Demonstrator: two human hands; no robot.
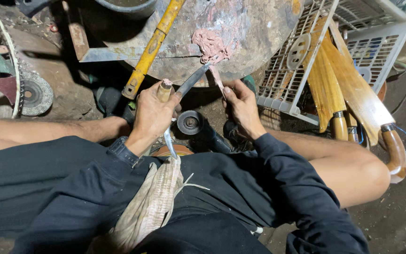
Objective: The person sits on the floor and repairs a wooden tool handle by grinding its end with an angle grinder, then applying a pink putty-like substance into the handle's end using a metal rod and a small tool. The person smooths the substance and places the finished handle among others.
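Left hand [152, 113] grips a knife [191, 81] by its wooden handle, blade pointing at pink putty [211, 44] on the round bench [259, 33]. Right hand [241, 104] pinches a thin spatula [217, 77]. The knife looks stiff and sharp, safest held by the handle; the putty looks soft and sticky.

a wooden-handled knife [184, 89] points its grey blade at pink putty [211, 45].

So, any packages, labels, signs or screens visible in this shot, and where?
None: no package, label, sign or screen shows.
The left hand grips a wooden-handled steel knife.
The right hand holds a thin pink-smeared stick by the pink putty lump.
A white plastic crate stands on the right.
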